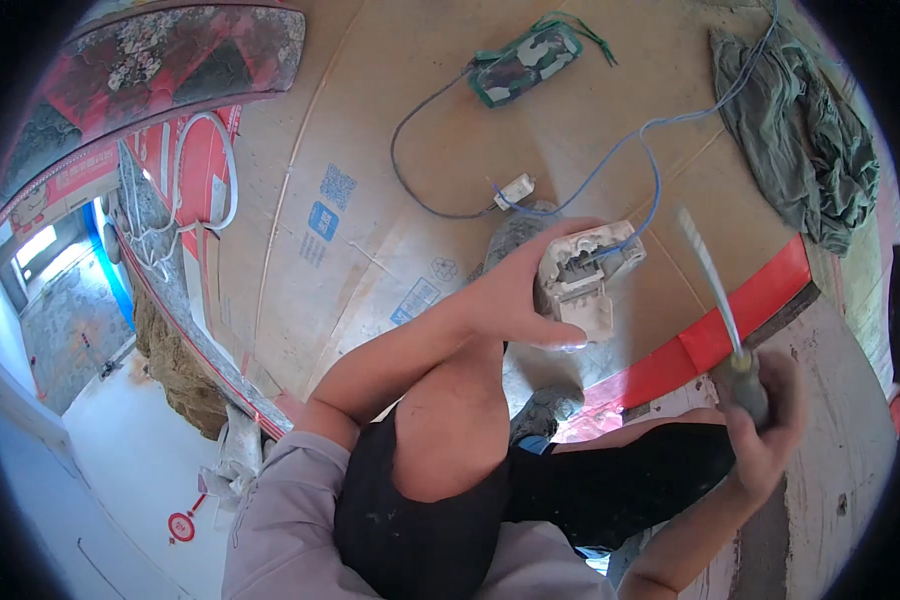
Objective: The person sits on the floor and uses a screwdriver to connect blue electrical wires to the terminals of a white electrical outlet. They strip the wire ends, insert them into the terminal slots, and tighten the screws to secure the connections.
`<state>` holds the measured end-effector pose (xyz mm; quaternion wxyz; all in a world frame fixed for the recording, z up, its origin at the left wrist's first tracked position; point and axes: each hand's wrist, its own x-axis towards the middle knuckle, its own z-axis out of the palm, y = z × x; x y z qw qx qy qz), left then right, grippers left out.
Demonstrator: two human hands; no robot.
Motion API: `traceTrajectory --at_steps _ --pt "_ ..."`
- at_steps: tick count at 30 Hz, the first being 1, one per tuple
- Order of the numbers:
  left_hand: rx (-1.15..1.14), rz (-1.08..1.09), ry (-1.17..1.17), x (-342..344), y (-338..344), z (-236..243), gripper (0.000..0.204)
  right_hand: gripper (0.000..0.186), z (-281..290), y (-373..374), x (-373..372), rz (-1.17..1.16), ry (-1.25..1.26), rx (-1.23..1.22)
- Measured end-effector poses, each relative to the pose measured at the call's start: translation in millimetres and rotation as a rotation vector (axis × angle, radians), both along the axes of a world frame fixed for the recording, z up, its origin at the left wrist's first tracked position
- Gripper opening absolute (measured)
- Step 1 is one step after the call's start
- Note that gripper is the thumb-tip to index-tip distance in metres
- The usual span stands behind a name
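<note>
My left hand point(515, 290) is closed round a dirty white electrical box point(582, 283), holding it up in front of my knee. Its open side shows dark inner parts, and a blue wire point(650, 165) runs into it from the upper right. Off to the right, my right hand point(765, 425) grips a screwdriver point(720, 290) by its handle. The long metal shaft points up and away, apart from the box. Beyond my left hand, a small white connector block point(515, 191) lies on the cardboard, joined to a grey cord and a blue wire.
A camouflage-patterned pouch-like thing point(530, 65) with green straps lies at the far middle, on the cardboard point(370, 130). Crumpled dark green cloth point(795, 130) lies at the far right. A red strip point(715, 335) edges the cardboard. White cable point(232, 180) loops at the left.
</note>
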<state>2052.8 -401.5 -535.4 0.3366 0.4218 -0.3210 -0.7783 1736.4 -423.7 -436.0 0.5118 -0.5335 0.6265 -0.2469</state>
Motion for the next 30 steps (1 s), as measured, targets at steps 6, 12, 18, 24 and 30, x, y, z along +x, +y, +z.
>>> traceTrajectory --at_steps 6,12,18,24,30 --pt "-0.407 -0.084 -0.175 2 -7 12 0.099 0.047 51 -40 -25 0.465 0.165 -0.048" --pt "-0.423 -0.122 -0.185 -1 1 13 0.096 0.047 90 -78 8 0.665 0.406 0.059" --pt "-0.369 -0.146 -0.15 -6 8 8 0.094 0.037 79 -121 40 0.97 0.089 -0.244" --pt "-0.471 -0.216 -0.174 -6 3 8 0.095 0.038 73 -118 66 1.115 0.254 -0.277" --pt "-0.42 -0.309 -0.163 -7 4 7 0.097 0.04 69 -110 72 1.147 0.322 -0.285"
